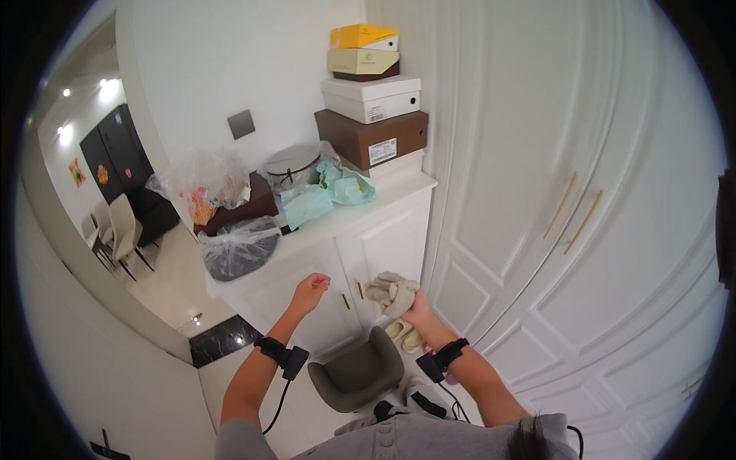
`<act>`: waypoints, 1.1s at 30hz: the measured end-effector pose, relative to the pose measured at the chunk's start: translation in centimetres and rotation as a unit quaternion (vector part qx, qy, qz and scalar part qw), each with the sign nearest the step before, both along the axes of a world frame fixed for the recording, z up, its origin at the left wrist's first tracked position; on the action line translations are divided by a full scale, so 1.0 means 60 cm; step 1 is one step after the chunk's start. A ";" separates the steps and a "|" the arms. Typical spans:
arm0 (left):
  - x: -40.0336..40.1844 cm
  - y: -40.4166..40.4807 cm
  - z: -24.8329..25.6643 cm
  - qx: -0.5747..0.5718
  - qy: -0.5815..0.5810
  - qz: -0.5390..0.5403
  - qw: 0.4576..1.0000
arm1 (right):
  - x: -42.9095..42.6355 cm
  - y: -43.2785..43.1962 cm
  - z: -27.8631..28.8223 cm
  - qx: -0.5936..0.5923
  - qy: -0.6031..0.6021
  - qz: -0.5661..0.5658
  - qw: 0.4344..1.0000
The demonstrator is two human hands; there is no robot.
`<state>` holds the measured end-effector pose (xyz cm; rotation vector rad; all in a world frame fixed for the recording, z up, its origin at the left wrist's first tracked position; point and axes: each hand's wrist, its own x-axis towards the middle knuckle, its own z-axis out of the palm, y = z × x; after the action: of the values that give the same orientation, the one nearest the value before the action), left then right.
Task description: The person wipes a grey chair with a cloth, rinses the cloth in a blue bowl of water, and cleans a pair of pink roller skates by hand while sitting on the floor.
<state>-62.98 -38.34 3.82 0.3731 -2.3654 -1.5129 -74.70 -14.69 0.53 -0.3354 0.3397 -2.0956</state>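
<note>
A crumpled beige cloth [392, 294] is gripped in my right hand [418, 309], in front of the right door of the white cabinet [380, 233]. The fingers under the cloth are partly hidden. To the left, my left hand [311, 292] hovers before the left cabinet door with its fingers curled in, and nothing shows in them. Two gold handles, the left handle [344, 300] and the right handle [360, 289], sit between my hands on the doors. Below them stands a small grey-brown chair [357, 374].
Shoe boxes [371, 138] are stacked at the cabinet top's right end. Clear plastic bags [241, 247], a round box [292, 161] and pale green bags [345, 184] cover much of the rest. Beige slippers [411, 340] lie beside the chair. A tall wardrobe [500, 190] borders the right; a doorway opens left.
</note>
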 end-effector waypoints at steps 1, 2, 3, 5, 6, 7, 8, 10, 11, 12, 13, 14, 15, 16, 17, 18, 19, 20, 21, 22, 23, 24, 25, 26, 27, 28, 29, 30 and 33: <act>0.002 -0.008 0.001 -0.047 0.034 0.005 0.998 | -0.022 -0.006 0.003 0.008 -0.001 0.006 1.000; 0.004 -0.017 0.003 -0.039 0.031 0.011 0.999 | -0.053 -0.007 0.008 0.005 0.028 0.016 0.999; 0.005 -0.024 0.010 -0.070 0.063 0.048 0.994 | -0.087 -0.012 0.016 0.000 0.058 0.029 0.998; 0.009 -0.043 0.023 -0.094 0.088 0.100 0.987 | -0.125 -0.021 0.086 0.088 -0.021 -0.022 0.996; 0.007 -0.057 0.029 -0.121 0.091 0.129 0.980 | -0.163 -0.024 0.102 0.103 -0.015 -0.030 0.994; 0.000 -0.067 0.034 -0.145 0.094 0.157 0.972 | -0.207 -0.023 0.116 0.119 -0.007 -0.039 0.992; -0.018 -0.074 0.040 -0.135 0.093 0.167 0.972 | -0.257 -0.022 0.129 0.150 0.005 -0.069 0.986; -0.043 -0.095 0.044 -0.179 0.109 0.193 0.959 | -0.353 -0.030 0.151 0.197 0.038 -0.103 0.974; -0.057 -0.106 0.046 -0.179 0.099 0.205 0.957 | -0.398 -0.038 0.170 0.208 0.063 -0.106 0.970; -0.077 -0.116 0.048 -0.231 0.128 0.211 0.941 | -0.447 -0.041 0.180 0.193 0.102 -0.132 0.967; -0.097 -0.125 0.045 -0.283 0.153 0.216 0.922 | -0.479 -0.053 0.186 0.177 0.139 -0.157 0.962; -0.117 -0.130 0.042 -0.295 0.143 0.230 0.916 | -0.501 -0.070 0.179 0.178 0.133 -0.143 0.964; -0.131 -0.139 0.031 -0.296 0.133 0.239 0.915 | -0.511 -0.083 0.191 0.255 0.190 -0.258 0.912; -0.144 -0.149 0.021 -0.345 0.115 0.259 0.895 | -0.526 -0.100 0.191 0.325 0.244 -0.366 0.837; -0.152 -0.160 0.011 -0.393 0.094 0.275 0.872 | -0.543 -0.124 0.174 0.328 0.240 -0.353 0.843; -0.168 -0.159 -0.001 -0.451 0.064 0.305 0.836 | -0.565 -0.130 0.153 0.401 0.368 -0.408 0.733; -0.181 -0.154 -0.006 -0.445 0.056 0.297 0.843 | -0.584 -0.125 0.130 0.464 0.483 -0.448 0.592; -0.190 -0.151 -0.008 -0.485 0.056 0.296 0.821 | -0.633 -0.133 0.075 0.530 0.551 -0.465 0.446; -0.196 -0.155 -0.005 -0.529 0.054 0.294 0.794 | -0.646 -0.144 0.055 0.541 0.546 -0.458 0.448; -0.197 -0.147 -0.005 -0.536 0.046 0.317 0.781 | -0.637 -0.153 0.036 0.483 0.592 -0.504 0.403; -0.202 -0.152 -0.010 -0.550 0.046 0.309 0.774 | -0.626 -0.161 0.018 0.421 0.633 -0.545 0.354; -0.193 -0.153 -0.005 -0.556 0.041 0.309 0.771 | -0.597 -0.174 0.017 0.402 0.633 -0.525 0.402; -0.189 -0.154 0.003 -0.562 0.040 0.309 0.766 | -0.564 -0.189 0.025 0.381 0.629 -0.509 0.447; -0.191 -0.155 0.001 -0.561 0.035 0.305 0.769 | -0.533 -0.203 0.023 0.352 0.648 -0.482 0.474; -0.194 -0.154 0.003 -0.560 0.033 0.301 0.771 | -0.501 -0.215 0.025 0.321 0.663 -0.457 0.498; -0.199 -0.151 0.002 -0.549 0.021 0.299 0.780 | -0.467 -0.231 0.027 0.306 0.693 -0.446 0.477; -0.200 -0.149 0.003 -0.550 0.017 0.293 0.782 | -0.445 -0.241 0.031 0.287 0.719 -0.433 0.461; -0.201 -0.150 0.003 -0.539 0.012 0.298 0.788 | -0.446 -0.238 0.036 0.293 0.715 -0.433 0.464; -0.203 -0.148 0.000 -0.528 0.003 0.294 0.797 | -0.466 -0.228 0.047 0.253 0.752 -0.377 0.478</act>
<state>-75.18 -47.20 3.81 0.6829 -2.3250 0.1549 -102.63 -28.37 3.36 -1.8940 2.4412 -1.5883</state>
